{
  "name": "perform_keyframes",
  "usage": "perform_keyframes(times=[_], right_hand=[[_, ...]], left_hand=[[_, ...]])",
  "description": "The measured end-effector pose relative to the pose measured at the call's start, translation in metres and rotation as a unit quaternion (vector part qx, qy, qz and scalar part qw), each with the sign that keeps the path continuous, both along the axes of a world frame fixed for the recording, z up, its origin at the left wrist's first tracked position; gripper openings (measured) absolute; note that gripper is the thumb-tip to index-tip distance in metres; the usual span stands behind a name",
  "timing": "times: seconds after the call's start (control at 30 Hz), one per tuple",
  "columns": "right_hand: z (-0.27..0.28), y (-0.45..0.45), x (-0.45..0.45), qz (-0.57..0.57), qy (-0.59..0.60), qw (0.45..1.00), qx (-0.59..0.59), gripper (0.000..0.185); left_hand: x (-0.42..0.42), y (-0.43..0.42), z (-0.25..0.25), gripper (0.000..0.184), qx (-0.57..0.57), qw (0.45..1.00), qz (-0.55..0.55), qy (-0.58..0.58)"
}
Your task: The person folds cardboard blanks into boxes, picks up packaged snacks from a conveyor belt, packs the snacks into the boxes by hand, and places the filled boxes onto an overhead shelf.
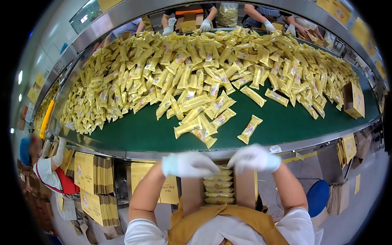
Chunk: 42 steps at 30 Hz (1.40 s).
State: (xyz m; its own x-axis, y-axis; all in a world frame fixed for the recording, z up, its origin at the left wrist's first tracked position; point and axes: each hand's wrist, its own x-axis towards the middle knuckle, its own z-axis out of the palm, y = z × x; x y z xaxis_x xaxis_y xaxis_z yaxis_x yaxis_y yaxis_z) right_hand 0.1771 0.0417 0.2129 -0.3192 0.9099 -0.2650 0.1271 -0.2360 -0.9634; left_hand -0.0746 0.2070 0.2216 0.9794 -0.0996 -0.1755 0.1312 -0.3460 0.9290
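Observation:
My left hand, in a white glove, reaches in from the left over the far end of an open cardboard box. From the right, my right hand, also gloved, reaches to the same end. Both sets of fingers are blurred, so I cannot tell whether they grip anything. A row of yellow wrapped snack packets lies in the box between its raised flaps; the fingertips are close to the farthest packet. Beyond my hands, a single loose packet rests on the green conveyor belt.
A large heap of yellow packets covers much of the belt. A small carton stands at its right end. Flattened cartons are stacked at left, near a person in a red apron. Opposite are co-workers' gloved hands. A blue stool stands at right.

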Motion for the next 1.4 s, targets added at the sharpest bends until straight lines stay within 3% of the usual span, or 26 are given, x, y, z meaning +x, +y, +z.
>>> perform_keyframes(times=[0.03,0.07,0.1,0.13,0.2,0.23,0.27,0.3,0.33,0.43,0.5,0.6,0.73,0.9,1.07,1.1,1.2,1.33,1.4], right_hand=[[-0.019,0.009,0.022,-0.11,-0.035,0.99,0.085,0.022],[-0.043,0.025,0.042,-0.162,-0.105,0.963,0.19,0.023],[-0.055,0.038,0.055,-0.21,-0.174,0.948,0.163,0.025],[-0.065,0.054,0.073,-0.15,-0.395,0.888,0.183,0.036],[-0.085,0.076,0.078,-0.085,-0.624,0.765,0.133,0.053],[-0.089,0.086,0.078,-0.043,-0.644,0.759,0.08,0.059],[-0.094,0.093,0.078,0.0,-0.661,0.75,0.026,0.066],[-0.11,0.1,0.081,0.001,-0.614,0.789,-0.007,0.069],[-0.103,0.102,0.074,0.015,-0.628,0.778,0.001,0.068],[-0.091,0.101,0.064,0.037,-0.58,0.812,0.049,0.059],[-0.092,0.101,0.052,0.025,-0.566,0.822,0.061,0.054],[-0.086,0.115,0.037,-0.035,-0.63,0.764,0.132,0.05],[-0.129,0.139,0.029,-0.055,-0.534,0.761,0.363,0.042],[-0.141,0.138,0.034,-0.043,-0.589,0.751,0.296,0.043],[-0.137,0.094,0.066,-0.179,-0.643,0.732,0.137,0.035],[-0.14,0.082,0.074,-0.215,-0.65,0.719,0.117,0.035],[-0.148,0.052,0.089,-0.301,-0.654,0.692,0.06,0.036],[-0.141,0.027,0.092,-0.345,-0.622,0.697,0.093,0.037],[-0.13,0.018,0.094,-0.375,-0.579,0.71,0.142,0.039]], left_hand=[[-0.005,0.018,-0.001,0.023,-0.067,0.996,0.065,0.015],[-0.007,0.029,-0.011,0.032,-0.001,0.985,0.172,0.007],[0.0,0.036,-0.025,0.037,0.132,0.959,0.25,-0.024],[0.01,0.041,-0.042,0.043,0.262,0.908,0.322,-0.055],[0.03,0.052,-0.084,0.066,0.44,0.822,0.356,-0.059],[0.04,0.055,-0.096,0.079,0.437,0.828,0.349,0.025],[0.049,0.058,-0.109,0.077,0.442,0.827,0.346,0.043],[0.056,0.05,-0.108,0.076,0.491,0.805,0.329,0.051],[0.058,0.043,-0.103,0.075,0.538,0.781,0.311,0.059],[0.056,0.04,-0.088,0.079,0.535,0.81,0.218,0.101],[0.044,0.041,-0.105,0.078,0.513,0.841,0.167,0.034],[0.033,0.052,-0.12,0.079,0.49,0.857,0.158,-0.025],[0.036,0.046,-0.122,0.08,0.486,0.849,0.206,-0.014],[0.034,0.04,-0.118,0.081,0.495,0.828,0.263,0.021],[0.009,0.047,-0.113,0.075,0.474,0.823,0.304,0.083],[0.002,0.049,-0.123,0.072,0.505,0.799,0.324,0.043],[0.003,0.039,-0.119,0.071,0.467,0.78,0.399,0.118],[-0.006,0.041,-0.115,0.084,0.43,0.812,0.383,0.095],[-0.026,0.052,-0.13,0.082,0.402,0.828,0.39,0.022]])
